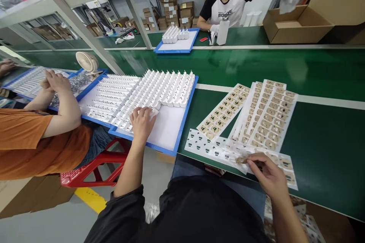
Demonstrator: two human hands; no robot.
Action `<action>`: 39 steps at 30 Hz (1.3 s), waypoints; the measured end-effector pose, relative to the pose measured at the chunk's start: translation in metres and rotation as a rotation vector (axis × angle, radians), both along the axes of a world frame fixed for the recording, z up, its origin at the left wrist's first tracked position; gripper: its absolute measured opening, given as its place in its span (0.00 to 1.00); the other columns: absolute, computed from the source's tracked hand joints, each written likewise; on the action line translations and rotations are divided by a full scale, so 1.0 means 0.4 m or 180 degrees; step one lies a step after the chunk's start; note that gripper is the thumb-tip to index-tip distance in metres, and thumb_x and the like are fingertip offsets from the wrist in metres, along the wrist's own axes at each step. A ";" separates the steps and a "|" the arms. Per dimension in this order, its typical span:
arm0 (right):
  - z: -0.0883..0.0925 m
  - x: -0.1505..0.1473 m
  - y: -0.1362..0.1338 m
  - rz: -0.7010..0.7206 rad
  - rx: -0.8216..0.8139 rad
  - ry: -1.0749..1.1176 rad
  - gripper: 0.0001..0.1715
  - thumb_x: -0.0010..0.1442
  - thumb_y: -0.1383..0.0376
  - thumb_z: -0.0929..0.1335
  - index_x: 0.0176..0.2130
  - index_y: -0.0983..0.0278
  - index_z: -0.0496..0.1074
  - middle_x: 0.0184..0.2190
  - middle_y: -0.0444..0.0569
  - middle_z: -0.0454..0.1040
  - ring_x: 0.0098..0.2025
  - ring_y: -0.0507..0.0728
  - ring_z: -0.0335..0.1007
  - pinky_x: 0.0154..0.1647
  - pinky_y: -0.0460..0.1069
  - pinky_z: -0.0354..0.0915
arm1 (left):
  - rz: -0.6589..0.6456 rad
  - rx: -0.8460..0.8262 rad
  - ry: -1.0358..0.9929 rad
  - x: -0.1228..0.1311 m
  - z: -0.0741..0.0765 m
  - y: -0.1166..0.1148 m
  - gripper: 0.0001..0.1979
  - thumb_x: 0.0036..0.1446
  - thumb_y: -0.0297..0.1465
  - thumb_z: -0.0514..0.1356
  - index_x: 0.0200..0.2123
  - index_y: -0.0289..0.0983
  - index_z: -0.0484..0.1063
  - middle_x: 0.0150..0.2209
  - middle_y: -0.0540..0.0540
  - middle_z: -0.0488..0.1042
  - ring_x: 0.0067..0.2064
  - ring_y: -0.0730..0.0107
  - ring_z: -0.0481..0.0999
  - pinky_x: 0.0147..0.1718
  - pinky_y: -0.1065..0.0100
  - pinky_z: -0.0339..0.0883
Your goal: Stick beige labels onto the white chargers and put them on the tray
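Note:
My left hand (pixel 142 123) reaches over a blue-rimmed tray (pixel 186 119), its fingers curled on a small white plastic piece (pixel 154 112). Rows of similar white plastic pieces (pixel 168 87) with thin pins on top fill much of that tray. Over the near edge of the bench, the thumb and fingers of my right hand (pixel 269 174) pinch a small tan sticker (pixel 242 160). Beneath it lies a partly bare sticker sheet (pixel 203 144). More sheets of tan stickers (pixel 225 112) are fanned out behind, overlapping (pixel 273 115).
Left of me a co-worker in an orange shirt (pixel 34 136) sits at more trays, beside a small fan (pixel 87 62). Across the green bench (pixel 330 136), a gloved co-worker reaches over an open carton (pixel 299 26). A red stool (pixel 97 167) stands at left.

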State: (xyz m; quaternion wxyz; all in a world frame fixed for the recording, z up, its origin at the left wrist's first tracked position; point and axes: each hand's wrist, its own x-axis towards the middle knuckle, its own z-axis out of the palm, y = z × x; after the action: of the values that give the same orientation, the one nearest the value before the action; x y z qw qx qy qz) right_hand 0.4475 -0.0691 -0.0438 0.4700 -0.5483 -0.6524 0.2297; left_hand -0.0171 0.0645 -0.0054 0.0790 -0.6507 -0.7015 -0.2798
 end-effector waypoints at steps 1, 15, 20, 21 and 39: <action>-0.001 -0.001 -0.001 -0.0016 0.0012 -0.0032 0.05 0.64 0.59 0.72 0.40 0.56 0.76 0.35 0.51 0.78 0.39 0.62 0.77 0.40 0.57 0.74 | -0.0162 0.0070 -0.0190 0.009 0.006 -0.010 0.12 0.64 0.37 0.61 0.48 0.38 0.76 0.54 0.35 0.77 0.61 0.42 0.70 0.60 0.44 0.61; 0.109 -0.086 -0.011 0.0265 0.0154 0.0648 0.04 0.65 0.61 0.71 0.37 0.58 0.75 0.30 0.48 0.77 0.35 0.58 0.75 0.37 0.54 0.72 | -0.2618 -0.1322 -0.4757 0.559 -0.089 -0.182 0.32 0.51 0.57 0.66 0.45 0.43 0.59 0.50 0.41 0.73 0.46 0.61 0.78 0.38 0.62 0.77; 0.133 -0.145 -0.008 0.0723 0.0092 0.1669 0.06 0.63 0.60 0.73 0.35 0.58 0.74 0.27 0.46 0.75 0.31 0.56 0.72 0.32 0.52 0.69 | -0.3316 -0.1612 -0.4283 0.586 -0.093 -0.176 0.32 0.53 0.53 0.68 0.52 0.43 0.60 0.51 0.40 0.73 0.48 0.59 0.78 0.42 0.63 0.74; 0.128 -0.152 -0.004 0.0688 0.0052 0.1773 0.07 0.62 0.60 0.74 0.34 0.58 0.74 0.27 0.46 0.75 0.31 0.56 0.72 0.32 0.52 0.69 | -0.3384 -0.1548 -0.4170 0.587 -0.093 -0.175 0.30 0.54 0.51 0.68 0.50 0.42 0.61 0.50 0.40 0.72 0.49 0.59 0.78 0.42 0.64 0.73; 0.115 -0.195 0.007 0.0157 -0.0309 0.2308 0.03 0.61 0.62 0.75 0.35 0.57 0.78 0.31 0.44 0.75 0.34 0.53 0.70 0.35 0.48 0.65 | -0.3260 -0.1420 -0.4222 0.588 -0.080 -0.196 0.24 0.62 0.35 0.66 0.59 0.43 0.64 0.59 0.38 0.74 0.58 0.57 0.78 0.48 0.63 0.77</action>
State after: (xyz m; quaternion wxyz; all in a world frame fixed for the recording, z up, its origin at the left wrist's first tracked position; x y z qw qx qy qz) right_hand 0.3695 -0.0663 0.0021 0.6385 -0.4370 -0.4447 0.4512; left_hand 0.2183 -0.0141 -0.0372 -0.6115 -0.5892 -0.2619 -0.4585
